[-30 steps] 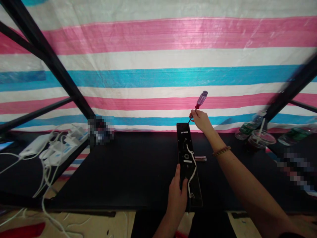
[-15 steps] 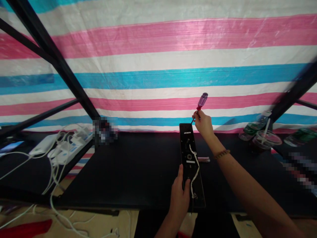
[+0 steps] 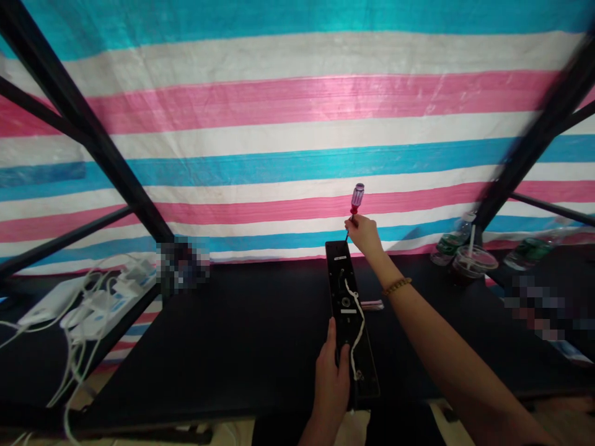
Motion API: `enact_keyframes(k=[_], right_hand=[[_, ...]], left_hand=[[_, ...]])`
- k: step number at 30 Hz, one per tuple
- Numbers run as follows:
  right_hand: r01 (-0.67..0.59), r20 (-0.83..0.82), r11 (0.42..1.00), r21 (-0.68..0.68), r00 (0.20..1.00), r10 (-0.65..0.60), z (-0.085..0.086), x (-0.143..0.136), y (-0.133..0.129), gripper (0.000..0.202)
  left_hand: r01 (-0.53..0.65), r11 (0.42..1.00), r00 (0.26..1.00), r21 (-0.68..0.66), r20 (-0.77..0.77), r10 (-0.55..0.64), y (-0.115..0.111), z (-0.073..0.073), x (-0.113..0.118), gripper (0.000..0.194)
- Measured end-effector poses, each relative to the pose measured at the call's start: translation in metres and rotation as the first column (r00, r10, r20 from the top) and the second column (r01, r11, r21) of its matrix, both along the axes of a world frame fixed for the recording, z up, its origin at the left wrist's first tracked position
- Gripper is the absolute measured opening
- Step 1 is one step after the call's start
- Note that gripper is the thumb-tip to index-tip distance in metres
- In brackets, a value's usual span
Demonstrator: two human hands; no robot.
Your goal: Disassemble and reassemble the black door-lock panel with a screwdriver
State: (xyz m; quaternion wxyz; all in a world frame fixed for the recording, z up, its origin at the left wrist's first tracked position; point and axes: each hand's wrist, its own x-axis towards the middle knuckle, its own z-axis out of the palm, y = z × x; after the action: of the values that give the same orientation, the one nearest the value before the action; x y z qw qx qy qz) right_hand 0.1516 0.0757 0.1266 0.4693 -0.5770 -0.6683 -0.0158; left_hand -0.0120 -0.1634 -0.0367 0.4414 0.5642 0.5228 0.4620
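Note:
A long, narrow black panel [image 3: 335, 267] lies lengthwise on the dark table, with small screws or holes, white labels and a round fitting in its face. A white cable [image 3: 360, 325] runs along its right side. My left hand [image 3: 331, 375] grips the panel's near left edge, thumb on top and fingers along the side. My right hand [image 3: 366, 235] pinches the shaft of a screwdriver [image 3: 357, 197] with a clear purplish handle and red collar. The screwdriver stands nearly upright, its tip at the panel's far right corner; whether it sits in a screw is too small to tell.
Just right of the panel lies a small thin packet [image 3: 372, 305]. A plastic cup with a straw [image 3: 471, 263] and a bottle [image 3: 449, 246] stand at the back right. On the left are a power strip [image 3: 105, 313] and tangled white cables. A striped sheet [image 3: 279, 142] hangs behind.
My view has tilted up and turned slightly right. The screwdriver stands more upright than before, its tip still at the panel's far corner. My left hand keeps its grip on the panel.

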Motion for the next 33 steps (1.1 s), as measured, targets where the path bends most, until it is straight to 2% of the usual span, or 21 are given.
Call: enact_keyframes(k=[6,14,20,23,27,33], right_hand=[[0.006,-0.021,1.0,0.008,1.0,-0.006,-0.0026,-0.0012,-0.0002,0.021],[-0.094,-0.034,0.995,-0.013,0.995,0.094,-0.0026,-0.0002,0.0009,0.018],[-0.076,-0.081,0.997,0.02,0.994,0.077,-0.0026,0.0027,0.0019,0.018],[-0.079,-0.106,0.997,0.018,0.991,0.081,-0.0041,0.0035,0.0032,0.011],[-0.1,-0.111,0.995,0.006,0.989,0.1,-0.0044,0.0033,0.0043,0.02],[-0.056,-0.118,0.998,0.013,0.991,0.057,-0.0022,0.0044,0.0049,0.019]], left_hand=[[0.019,1.0,1.0,0.01,-0.015,-0.019,0.0006,0.0003,0.0006,0.064],[0.012,1.0,1.0,0.016,0.005,-0.012,-0.0008,0.0003,0.0004,0.062],[0.015,0.999,1.0,0.029,0.008,-0.015,-0.0008,0.0004,0.0006,0.061],[0.015,1.0,1.0,0.025,0.008,-0.015,0.0002,0.0003,0.0003,0.061],[0.006,1.0,1.0,0.022,0.005,-0.006,0.0012,0.0006,0.0003,0.061],[0.026,1.0,1.0,0.015,-0.014,-0.026,0.0007,0.0006,0.0001,0.062]])
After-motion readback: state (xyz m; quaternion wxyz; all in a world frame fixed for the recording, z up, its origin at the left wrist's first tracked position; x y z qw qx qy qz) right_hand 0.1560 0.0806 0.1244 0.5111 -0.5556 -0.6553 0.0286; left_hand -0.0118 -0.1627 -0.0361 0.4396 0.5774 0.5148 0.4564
